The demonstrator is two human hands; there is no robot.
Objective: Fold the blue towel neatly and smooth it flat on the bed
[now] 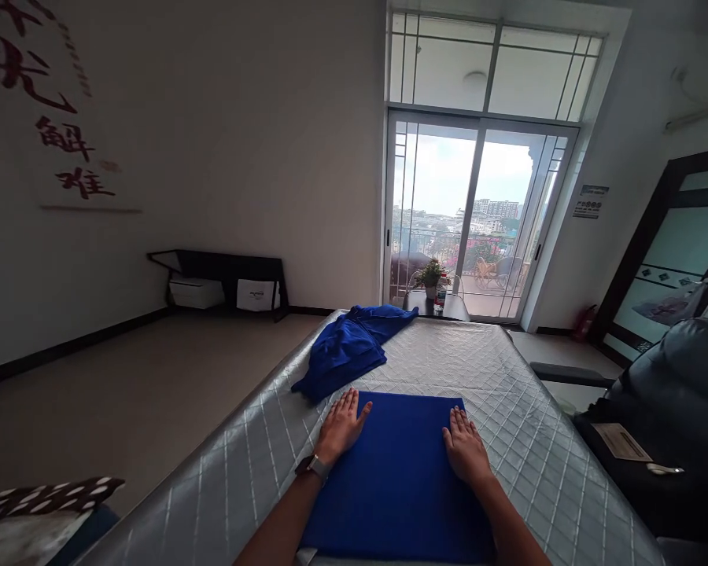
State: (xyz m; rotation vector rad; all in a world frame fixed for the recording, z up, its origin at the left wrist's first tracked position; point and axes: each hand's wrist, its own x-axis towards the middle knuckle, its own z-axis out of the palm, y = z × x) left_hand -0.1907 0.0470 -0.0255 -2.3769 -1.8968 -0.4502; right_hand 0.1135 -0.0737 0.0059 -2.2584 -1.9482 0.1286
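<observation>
A flat blue cloth (404, 487), folded into a neat rectangle, lies in front of me on a silver quilted cover (241, 464). My left hand (342, 428) rests palm down along its left edge near the far corner, fingers stretched out; a watch (312, 467) is on that wrist. Along the right edge, my right hand (466, 448) lies flat with its fingers extended forward. Beyond the rectangle, a crumpled blue garment (348, 346) is heaped at the far left of the cover. Neither hand grips anything.
Past the far end stands a small dark table (454, 305) with a potted plant (430, 275) and a bottle (440, 295). A black leather chair (678, 393) is at the right. A low black rack (230, 271) sits against the wall; a dotted cushion (47, 499) is at lower left.
</observation>
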